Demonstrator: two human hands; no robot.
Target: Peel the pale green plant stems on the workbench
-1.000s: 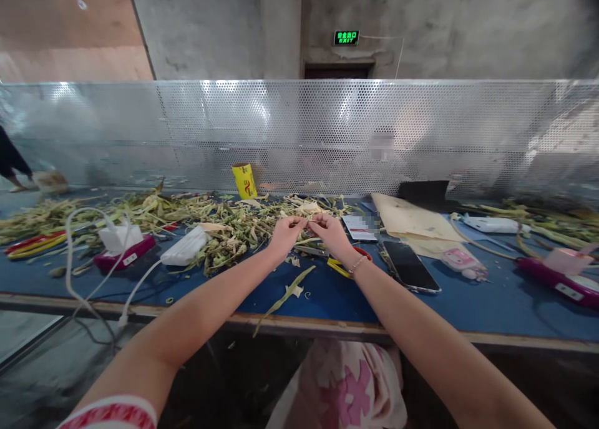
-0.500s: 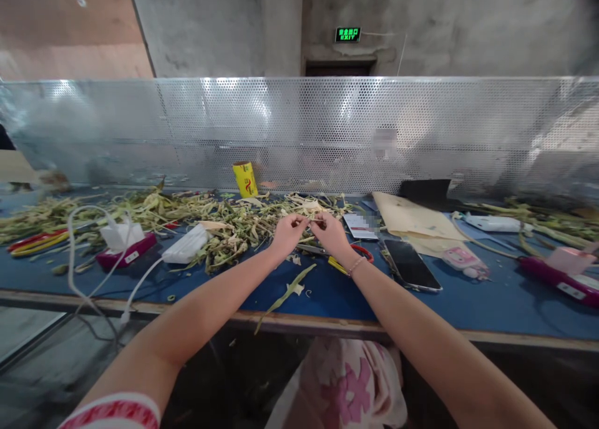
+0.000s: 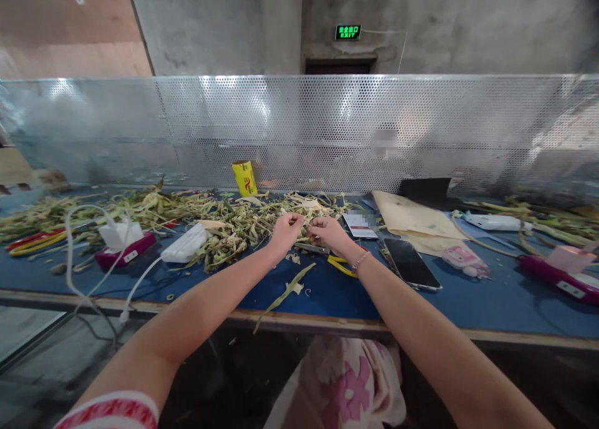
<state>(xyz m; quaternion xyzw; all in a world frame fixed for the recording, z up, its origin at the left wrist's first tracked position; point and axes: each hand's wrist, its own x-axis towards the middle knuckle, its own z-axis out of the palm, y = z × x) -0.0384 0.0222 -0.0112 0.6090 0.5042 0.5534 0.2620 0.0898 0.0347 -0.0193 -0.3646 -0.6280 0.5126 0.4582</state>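
My left hand (image 3: 287, 229) is over the near side of a pile of dried, wilted green-yellow plant pieces (image 3: 234, 229). Its fingers are pinched together, and whatever is between them is too small to name. Just to its right, a small gap away, my right hand (image 3: 326, 231) has its fingertips curled in and pressed together; I cannot make out what they hold. Beneath my right wrist lie scissors with yellow and red handles (image 3: 340, 265), their blades pointing left. A long flat green leaf strip (image 3: 285, 297) lies below the hands, reaching over the table's front edge.
A yellow can-like container (image 3: 244, 178) stands behind the pile. White charger blocks (image 3: 185, 243) and cables lie left. Right are a card (image 3: 359, 224), a black phone (image 3: 412, 264), brown paper (image 3: 416, 220) and a pink case (image 3: 465, 262). A perforated metal screen (image 3: 299, 130) borders the back.
My hands, close together at the fingertips before, have drawn slightly apart. The right hand has shifted a little right, showing more of the scissors' yellow handle.
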